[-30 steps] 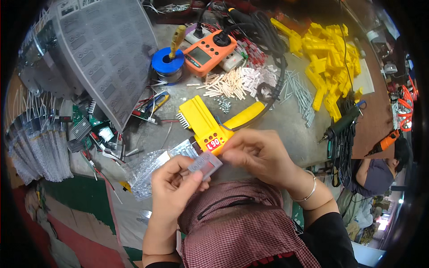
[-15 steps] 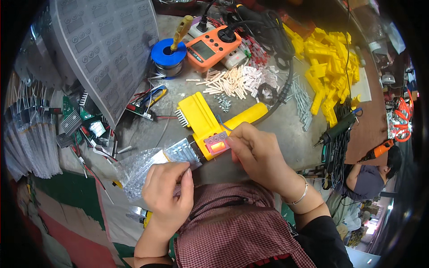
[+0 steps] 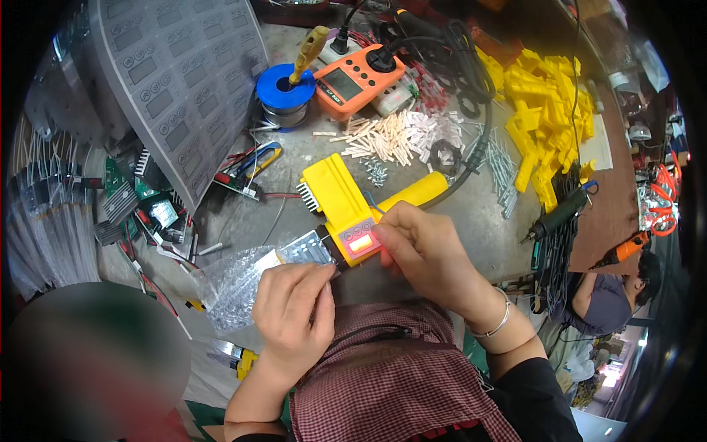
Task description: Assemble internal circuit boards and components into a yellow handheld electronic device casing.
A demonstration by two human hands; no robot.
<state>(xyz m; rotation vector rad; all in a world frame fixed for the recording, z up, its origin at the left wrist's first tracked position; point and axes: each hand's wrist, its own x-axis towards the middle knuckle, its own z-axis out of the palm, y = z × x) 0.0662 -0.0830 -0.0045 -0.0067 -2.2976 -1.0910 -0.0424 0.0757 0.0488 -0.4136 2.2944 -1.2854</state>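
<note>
A yellow hand-held tool (image 3: 333, 184) with a cable lies on the bench, its round yellow handle (image 3: 417, 193) pointing right. On its body is a small grey label (image 3: 359, 230) with round symbols and a window glowing red-orange. My right hand (image 3: 423, 239) is closed, thumb and forefinger pinching the label's right edge. My left hand (image 3: 294, 309) is closed too, thumb against the curled forefinger just below the tool's silvery metal plate (image 3: 308, 248). Whatever the left fingertips may hold is too small to make out. Clear bubble wrap (image 3: 236, 283) surrounds the plate's left end.
Behind the tool are wooden-coloured sticks (image 3: 383, 140), small screws (image 3: 376, 174), an orange meter (image 3: 357, 81) and a blue solder spool (image 3: 286, 92). A grey label sheet (image 3: 184, 81) rises at left beside circuit boards (image 3: 158, 214). Yellow housings (image 3: 545, 110) and an electric screwdriver (image 3: 560, 214) lie right.
The bench and tool sit slightly further right in view. My left hand has shifted a little right and up; the right hand stays at the label. A blurred round patch now covers the lower left.
</note>
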